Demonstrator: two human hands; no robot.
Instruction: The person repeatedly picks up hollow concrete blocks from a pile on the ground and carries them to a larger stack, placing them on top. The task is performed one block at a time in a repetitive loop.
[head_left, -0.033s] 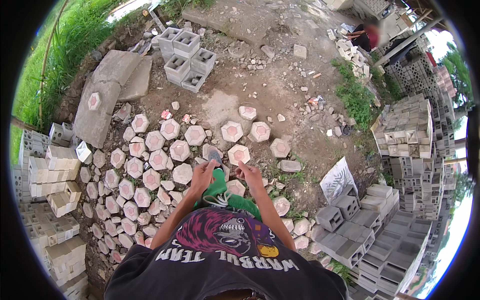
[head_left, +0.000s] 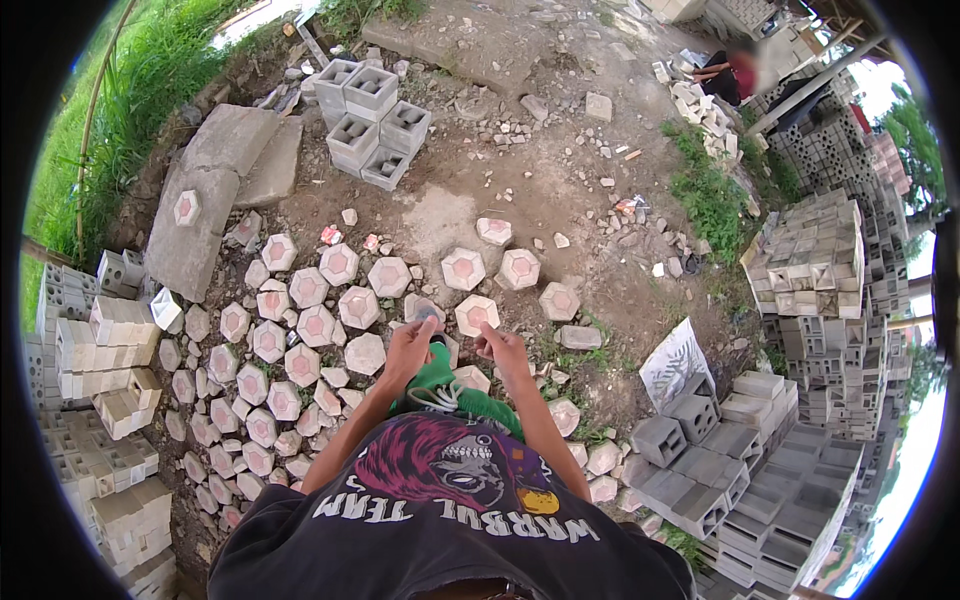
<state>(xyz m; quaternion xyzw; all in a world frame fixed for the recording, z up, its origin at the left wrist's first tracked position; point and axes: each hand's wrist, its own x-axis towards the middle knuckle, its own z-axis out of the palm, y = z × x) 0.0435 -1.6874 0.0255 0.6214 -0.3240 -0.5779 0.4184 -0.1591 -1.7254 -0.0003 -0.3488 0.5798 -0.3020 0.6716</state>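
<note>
Dozens of hexagonal pavers (head_left: pixel 300 330) already lie on the dirt; bare ground (head_left: pixel 520 190) remains beyond them. Left hand (head_left: pixel 408 350) and right hand (head_left: pixel 502 350) hover apart, fingers curled, seemingly empty, just above one paver (head_left: pixel 476 314) near the person's feet.
</note>
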